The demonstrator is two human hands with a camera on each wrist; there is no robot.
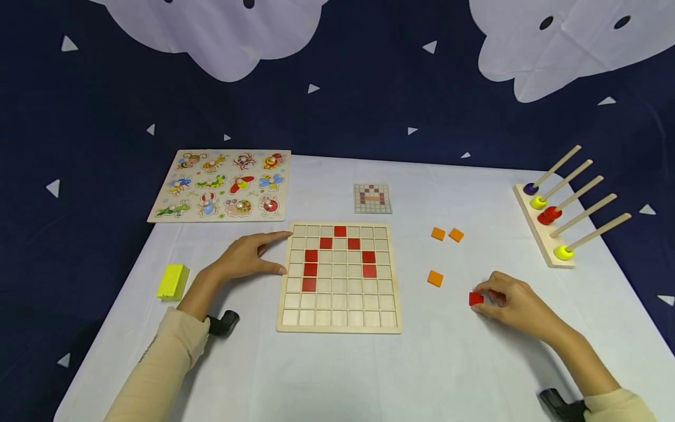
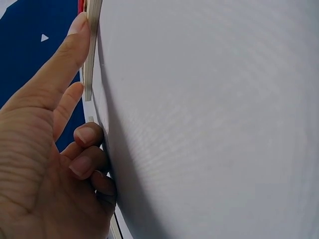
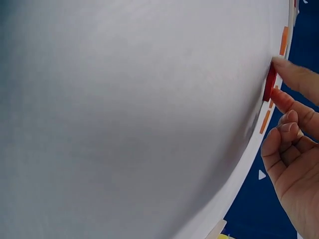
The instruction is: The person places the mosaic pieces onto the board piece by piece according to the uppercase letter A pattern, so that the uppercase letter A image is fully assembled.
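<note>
A: Largest item?

B: White-covered table (image 1: 221, 378). Next, grid board (image 1: 339, 301), laid flat upon it, set with eight red tiles (image 1: 310, 269). Were the board jolted, tiles could be bounced from their cells; whether they are seated flush cannot be told.

A: Hands?

B: Left hand (image 1: 244, 255): nothing grasped; the board's left edge touched by thumb and forefinger. By too firm a push there, the board could be skewed. Right hand (image 1: 514, 302): one loose tile pinched between thumb and finger, well apart from the board on its right.

A: Then?

B: Gridded card (image 1: 372, 198), beyond the board. Should it be consulted, its small squares could be miscounted, and a tile be set one cell off.

A: Smallest?

B: Pinched red tile (image 1: 476, 299). Held near one edge, it could be dropped or tilted if the grip were loosened. Orange tiles (image 1: 435, 278), three, right of the board. By a low sweep of the right hand, these could be scattered.
</note>
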